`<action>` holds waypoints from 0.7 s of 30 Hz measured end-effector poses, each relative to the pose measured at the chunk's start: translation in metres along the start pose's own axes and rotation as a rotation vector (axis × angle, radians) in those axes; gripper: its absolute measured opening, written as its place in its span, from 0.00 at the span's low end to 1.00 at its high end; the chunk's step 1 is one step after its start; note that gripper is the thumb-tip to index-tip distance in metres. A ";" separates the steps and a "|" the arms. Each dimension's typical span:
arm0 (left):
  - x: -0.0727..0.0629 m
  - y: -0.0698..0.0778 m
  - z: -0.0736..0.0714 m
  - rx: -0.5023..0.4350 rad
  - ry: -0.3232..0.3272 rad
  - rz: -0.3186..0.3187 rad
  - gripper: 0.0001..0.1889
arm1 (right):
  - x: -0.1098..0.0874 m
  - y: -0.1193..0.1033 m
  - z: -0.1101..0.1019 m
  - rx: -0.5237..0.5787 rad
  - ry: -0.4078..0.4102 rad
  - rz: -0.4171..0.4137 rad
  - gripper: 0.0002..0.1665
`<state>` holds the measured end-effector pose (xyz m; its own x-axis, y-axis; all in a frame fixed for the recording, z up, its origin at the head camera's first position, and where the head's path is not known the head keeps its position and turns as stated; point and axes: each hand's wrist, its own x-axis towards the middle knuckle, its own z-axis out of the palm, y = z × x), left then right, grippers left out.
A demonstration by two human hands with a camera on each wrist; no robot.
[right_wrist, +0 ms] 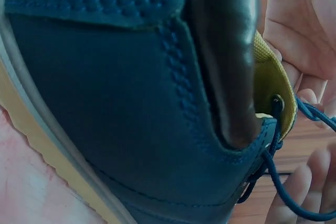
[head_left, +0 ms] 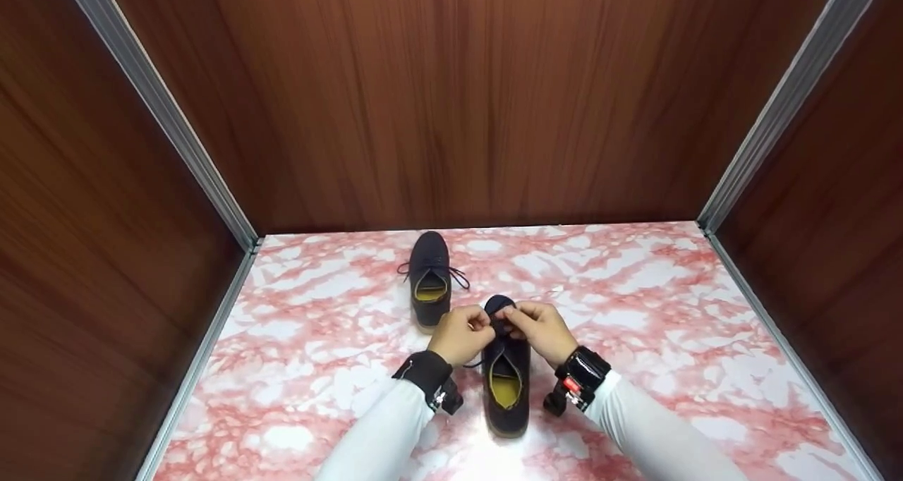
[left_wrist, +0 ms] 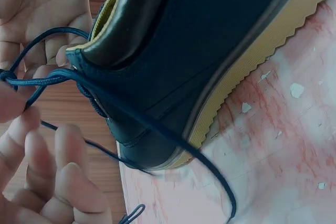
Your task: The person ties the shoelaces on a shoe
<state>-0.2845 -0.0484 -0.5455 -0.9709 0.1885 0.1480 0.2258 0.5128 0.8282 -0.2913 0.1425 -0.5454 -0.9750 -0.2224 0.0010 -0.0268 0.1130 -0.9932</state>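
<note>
A dark blue lace-up shoe (head_left: 508, 422) with a yellow lining stands upright, toe pointing away, between the two hands. Over its front, my left hand (head_left: 463, 334) pinches the shoelace (left_wrist: 152, 120) between thumb and fingers. Facing it, my right hand (head_left: 543, 331) also pinches the lace, its fingertips close to the left ones. In the left wrist view the lace crosses itself in a twisted loop above the eyelets, and one end trails past the shoe's side. The fingertips are partly cut off at the edges of both wrist views.
A matching shoe (head_left: 429, 250), its laces tied in a bow, stands farther back to the left. Both shoes are on a red-and-white marbled surface (head_left: 635, 312). Brown wood panels (head_left: 451, 100) with metal corner strips enclose it at the back and sides.
</note>
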 end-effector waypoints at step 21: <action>0.008 0.002 -0.014 -0.220 0.052 0.063 0.06 | -0.002 -0.011 -0.026 0.213 0.149 0.041 0.15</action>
<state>-0.2927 -0.0580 -0.5347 -0.9595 0.1685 0.2260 0.2688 0.3056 0.9134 -0.2949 0.1669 -0.5313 -0.9964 -0.0750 -0.0385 0.0453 -0.0914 -0.9948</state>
